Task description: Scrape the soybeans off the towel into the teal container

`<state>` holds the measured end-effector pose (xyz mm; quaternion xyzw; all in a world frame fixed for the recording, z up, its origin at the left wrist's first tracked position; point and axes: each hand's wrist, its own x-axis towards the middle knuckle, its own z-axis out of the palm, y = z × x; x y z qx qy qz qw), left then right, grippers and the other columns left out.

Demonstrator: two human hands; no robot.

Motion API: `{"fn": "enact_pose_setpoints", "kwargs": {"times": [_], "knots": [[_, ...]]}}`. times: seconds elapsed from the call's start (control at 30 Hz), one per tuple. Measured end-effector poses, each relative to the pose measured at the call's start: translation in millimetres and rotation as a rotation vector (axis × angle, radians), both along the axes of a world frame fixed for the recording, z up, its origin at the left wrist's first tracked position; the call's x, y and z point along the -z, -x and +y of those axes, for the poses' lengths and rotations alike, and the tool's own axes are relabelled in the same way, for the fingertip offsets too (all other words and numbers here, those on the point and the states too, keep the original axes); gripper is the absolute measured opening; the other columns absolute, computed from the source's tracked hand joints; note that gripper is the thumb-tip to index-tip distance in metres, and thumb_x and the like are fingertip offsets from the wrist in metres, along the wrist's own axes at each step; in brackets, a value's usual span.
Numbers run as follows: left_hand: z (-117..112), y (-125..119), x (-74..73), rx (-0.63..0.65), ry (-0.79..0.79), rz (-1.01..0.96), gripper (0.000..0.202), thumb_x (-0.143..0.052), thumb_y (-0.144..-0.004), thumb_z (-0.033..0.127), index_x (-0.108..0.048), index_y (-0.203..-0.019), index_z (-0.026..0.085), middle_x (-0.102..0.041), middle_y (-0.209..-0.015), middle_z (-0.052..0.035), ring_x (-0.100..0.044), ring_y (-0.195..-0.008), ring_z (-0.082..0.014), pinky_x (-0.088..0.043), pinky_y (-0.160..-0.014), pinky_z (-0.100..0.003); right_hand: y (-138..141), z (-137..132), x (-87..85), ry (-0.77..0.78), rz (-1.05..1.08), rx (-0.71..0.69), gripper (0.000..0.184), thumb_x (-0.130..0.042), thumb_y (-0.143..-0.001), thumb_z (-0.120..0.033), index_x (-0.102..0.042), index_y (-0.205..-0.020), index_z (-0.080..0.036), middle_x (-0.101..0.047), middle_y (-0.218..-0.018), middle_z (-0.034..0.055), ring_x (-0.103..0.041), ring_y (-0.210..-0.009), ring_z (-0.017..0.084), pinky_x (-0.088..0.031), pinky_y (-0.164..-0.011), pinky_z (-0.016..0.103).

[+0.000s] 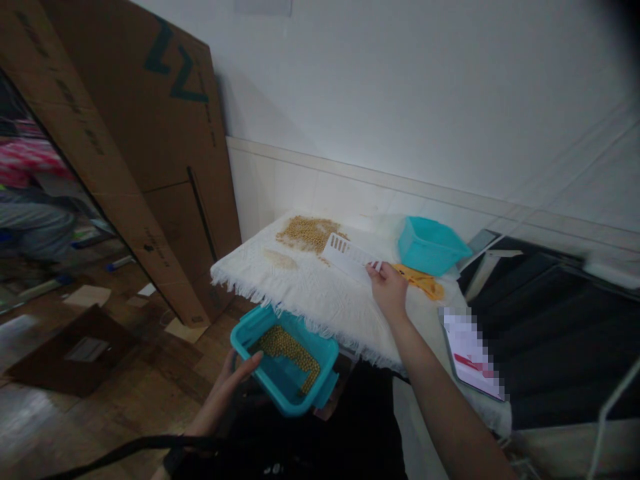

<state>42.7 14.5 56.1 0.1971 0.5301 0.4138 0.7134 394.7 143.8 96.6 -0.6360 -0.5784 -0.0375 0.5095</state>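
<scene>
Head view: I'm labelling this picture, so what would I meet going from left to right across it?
Box → near tub → white slotted tool → right hand → far tub → phone.

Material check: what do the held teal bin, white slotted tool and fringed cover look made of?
Held teal bin: likely molded plastic, smooth, with a thick rim.
White slotted tool: probably thin plastic, flat and evenly coloured; painted metal isn't excluded.
Fringed cover: apparently woven fabric, matte, textured, loose edge threads.
</scene>
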Motion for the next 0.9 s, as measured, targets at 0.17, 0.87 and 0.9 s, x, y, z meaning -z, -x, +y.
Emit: {"fn": "enact_pose_setpoints", "kwargs": {"times": [0.17,0.87,0.9], "knots": [[-1.6,-1.8,-3.6,0.009,-0.007,0.008,0.109,-0.093,-0.068,0.046,-0.031,-0.158,0.038,-0.075,-0.128,-0.0157,-0.076,-0.11,-0.0405,-0.063,-0.09,-0.054,1.8,-1.8,-2.0,0.001,0.013,-0.007,0.032,-0.058,-0.087,-0.045,-0.049,-0.066,-0.025,-0.051,-0.055,-0.0031,-0.05,-0.059,0.016,-0.032,-0.056,0.027],[-2.4,-0.6,-1.3,0.012,-0.018,0.003,0.111,-0.091,-0.07,0.047,-0.027,-0.16,0.038,-0.076,-0.126,-0.0141,-0.078,-0.104,-0.0378,-0.063,-0.089,-0.052,-0.3,-1.2,-2.4,-0.003,0.061,-0.042,0.034,-0.059,-0.084,-0.051,-0.052,-0.065,-0.024,-0.053,-0.054,-0.0026,-0.05,-0.057,0.016,-0.033,-0.055,0.027],[-2.6,-0.9,-0.6,0.01,-0.019,0.006,0.11,-0.091,-0.071,0.048,-0.027,-0.16,0.038,-0.076,-0.125,-0.0141,-0.078,-0.104,-0.0376,-0.063,-0.089,-0.051,0.2,-1.8,-3.2,0.002,0.066,-0.045,0.034,-0.059,-0.084,-0.051,-0.053,-0.065,-0.024,-0.053,-0.054,-0.0027,-0.049,-0.057,0.016,-0.033,-0.055,0.027]]}}
